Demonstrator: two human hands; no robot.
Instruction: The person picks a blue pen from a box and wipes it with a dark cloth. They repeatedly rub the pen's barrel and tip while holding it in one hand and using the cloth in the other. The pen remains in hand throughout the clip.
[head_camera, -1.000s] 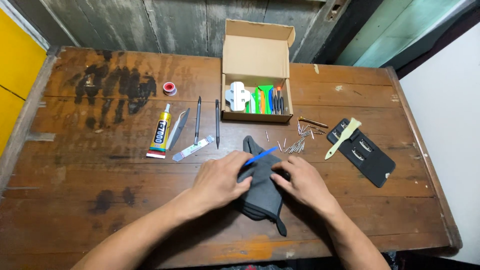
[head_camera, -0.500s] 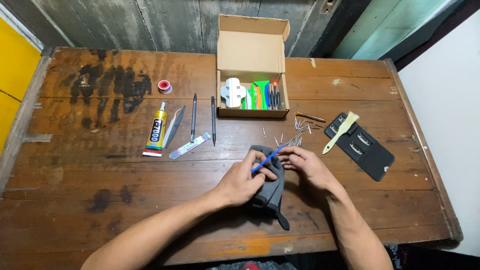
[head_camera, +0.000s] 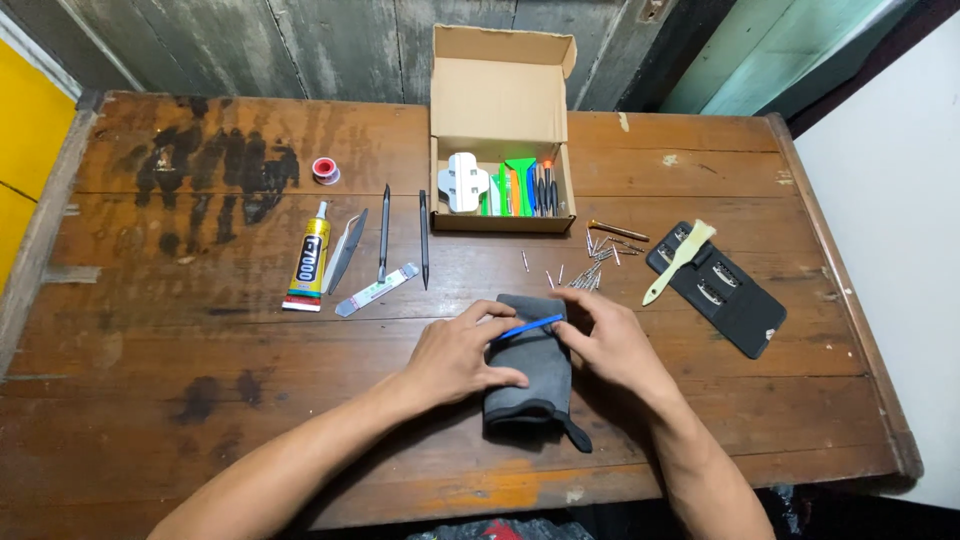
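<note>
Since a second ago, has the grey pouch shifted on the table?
Yes. The grey pouch has slid slightly toward the near table edge, away from the cardboard box; its top edge now lies short of the scattered screws.

Folded grey pouch (head_camera: 530, 375) flat on wooden table, thin blue tool (head_camera: 531, 326) slanted across its top.

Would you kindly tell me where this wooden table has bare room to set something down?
Free: the left end of the table, beyond the glue tube, and the far right corner behind the black case. Crowded: between the cardboard box and the grey pouch, where loose screws lie.
</note>
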